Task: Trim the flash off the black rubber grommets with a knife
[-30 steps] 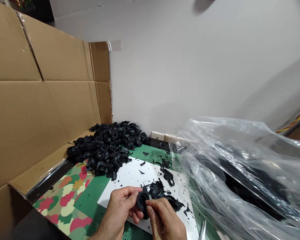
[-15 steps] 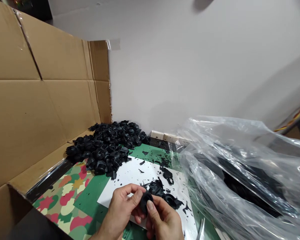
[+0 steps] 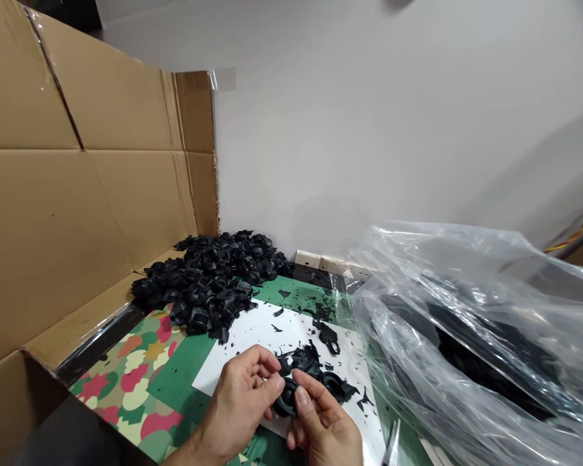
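One black round part (image 3: pixel 286 397) sits between left grip (image 3: pixel 243 396) and right grip (image 3: pixel 324 419).

Open air rises above the left hand (image 3: pixel 240 401) and right hand (image 3: pixel 324 424) at lower center, before the gray wall (image 3: pixel 369 129). Obstacles: a heap of black parts (image 3: pixel 214 278) left of center, tall cardboard (image 3: pixel 78 207) far left, bulging clear plastic (image 3: pixel 471 317) lower right, tweezers (image 3: pixel 392 445) at the bottom edge.

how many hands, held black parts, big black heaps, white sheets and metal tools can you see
left hand, right hand: 2 hands
held black part: 1
big black heap: 1
white sheet: 1
metal tool: 1
total: 6
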{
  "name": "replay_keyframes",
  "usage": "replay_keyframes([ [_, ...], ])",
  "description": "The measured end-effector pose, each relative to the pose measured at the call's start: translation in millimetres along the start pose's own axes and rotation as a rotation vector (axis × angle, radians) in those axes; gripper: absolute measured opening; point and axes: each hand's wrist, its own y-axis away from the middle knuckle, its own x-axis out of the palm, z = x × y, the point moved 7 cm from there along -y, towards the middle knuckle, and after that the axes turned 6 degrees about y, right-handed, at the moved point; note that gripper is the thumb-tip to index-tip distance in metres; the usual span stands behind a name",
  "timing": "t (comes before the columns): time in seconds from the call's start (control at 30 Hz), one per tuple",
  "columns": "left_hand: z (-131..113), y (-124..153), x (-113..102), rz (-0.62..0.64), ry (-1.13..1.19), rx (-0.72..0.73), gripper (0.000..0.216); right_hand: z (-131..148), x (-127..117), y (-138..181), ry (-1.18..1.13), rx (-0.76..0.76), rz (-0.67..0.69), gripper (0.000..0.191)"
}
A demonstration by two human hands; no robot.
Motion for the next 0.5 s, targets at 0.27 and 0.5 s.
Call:
replay_keyframes([
  [0.27,-40,15,9,0.119,-0.561,0.529,0.015,-6,5,3,-0.265,0.141,0.024,0.051],
  [0.5,-59,39,23,0.091,-0.92,1.041,0.025,2,3,5,-0.252,0.156,0.017,0.054],
])
